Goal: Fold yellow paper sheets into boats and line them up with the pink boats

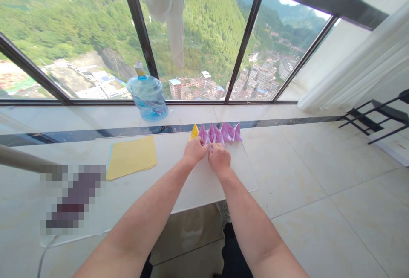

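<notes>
My left hand (195, 151) and my right hand (219, 157) are close together over the white table (204, 188), fingers closed in a pinch. Between their fingertips is purple folded paper (210, 146), mostly covered by the fingers. Just beyond the hands, a row of pointed purple origami pieces (228, 131) stands along the table's far edge. At the row's left end is a yellow origami piece (194, 131), partly hidden by my left hand. Whether the paper in my fingers is joined to the row, I cannot tell.
A stack of yellow paper sheets (132, 157), with a light blue edge showing, lies left on the table. A pixelated dark object (75, 199) is nearer me. A large blue water bottle (148, 97) stands by the window. A black metal rack (377, 116) is at right.
</notes>
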Tool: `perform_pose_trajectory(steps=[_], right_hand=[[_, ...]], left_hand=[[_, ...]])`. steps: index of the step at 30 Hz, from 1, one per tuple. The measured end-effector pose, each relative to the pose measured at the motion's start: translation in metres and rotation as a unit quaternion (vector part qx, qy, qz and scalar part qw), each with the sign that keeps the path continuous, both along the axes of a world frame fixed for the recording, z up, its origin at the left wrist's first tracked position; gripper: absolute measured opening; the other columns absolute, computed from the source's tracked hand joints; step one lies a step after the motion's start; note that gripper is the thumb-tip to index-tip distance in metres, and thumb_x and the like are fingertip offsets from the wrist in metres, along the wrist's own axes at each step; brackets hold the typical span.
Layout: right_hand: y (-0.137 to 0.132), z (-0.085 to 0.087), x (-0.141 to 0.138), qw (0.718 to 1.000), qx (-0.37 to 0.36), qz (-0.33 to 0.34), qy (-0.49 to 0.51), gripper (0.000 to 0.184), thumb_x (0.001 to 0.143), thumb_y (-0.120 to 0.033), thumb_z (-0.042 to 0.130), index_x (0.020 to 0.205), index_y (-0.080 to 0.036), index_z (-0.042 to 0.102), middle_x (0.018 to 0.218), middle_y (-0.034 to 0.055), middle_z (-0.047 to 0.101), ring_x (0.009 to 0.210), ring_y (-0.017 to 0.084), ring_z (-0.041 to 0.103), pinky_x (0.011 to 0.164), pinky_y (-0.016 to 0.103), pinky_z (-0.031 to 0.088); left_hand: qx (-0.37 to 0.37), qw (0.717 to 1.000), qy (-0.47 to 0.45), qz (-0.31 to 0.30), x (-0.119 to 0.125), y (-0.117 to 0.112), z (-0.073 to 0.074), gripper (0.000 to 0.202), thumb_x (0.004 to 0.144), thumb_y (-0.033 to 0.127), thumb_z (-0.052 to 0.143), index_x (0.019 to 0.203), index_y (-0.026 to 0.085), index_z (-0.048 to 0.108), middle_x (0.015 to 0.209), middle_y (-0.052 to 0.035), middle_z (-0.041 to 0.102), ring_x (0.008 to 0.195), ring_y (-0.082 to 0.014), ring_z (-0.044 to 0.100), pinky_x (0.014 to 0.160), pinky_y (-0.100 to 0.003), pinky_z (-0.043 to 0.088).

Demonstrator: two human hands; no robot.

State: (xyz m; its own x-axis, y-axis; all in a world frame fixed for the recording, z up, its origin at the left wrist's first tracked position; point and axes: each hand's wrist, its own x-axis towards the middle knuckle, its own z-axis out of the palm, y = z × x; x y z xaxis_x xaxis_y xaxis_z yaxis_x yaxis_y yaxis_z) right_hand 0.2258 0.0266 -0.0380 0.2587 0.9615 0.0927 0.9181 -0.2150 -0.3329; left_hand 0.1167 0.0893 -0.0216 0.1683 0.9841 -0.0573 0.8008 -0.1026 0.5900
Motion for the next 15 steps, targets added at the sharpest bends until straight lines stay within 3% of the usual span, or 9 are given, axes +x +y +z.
perform_pose_trajectory(steps=[8, 15], right_hand=[[0.0010, -0.0014, 0.0014, 1.000, 0.013, -0.011, -0.021, 0.026, 0.097, -0.024, 0.050, 0.119, -0.020, 0.064, 0.113, 0.0081, 0.067, 0.095, 0.017, 0.066, 0.080, 0.025, 0.048], [0.0019, -0.0040, 0.0000, 0.999, 0.030, -0.020, -0.019, 0.027, 0.098, -0.024, 0.048, 0.117, -0.020, 0.066, 0.110, 0.0085, 0.068, 0.094, 0.017, 0.066, 0.079, 0.025, 0.048]], left_hand=[[-0.019, 0.995, -0.075, 0.058, 0.0023, -0.0003, -0.0086, 0.016, 0.079, 0.023, 0.059, 0.092, 0.020, 0.068, 0.095, -0.0076, 0.076, 0.093, -0.0212, 0.070, 0.084, -0.028, 0.050], [-0.033, 0.992, -0.079, 0.090, 0.0029, -0.0014, -0.0102, 0.015, 0.081, 0.022, 0.057, 0.090, 0.020, 0.068, 0.094, -0.0074, 0.076, 0.094, -0.0216, 0.070, 0.084, -0.028, 0.049]])
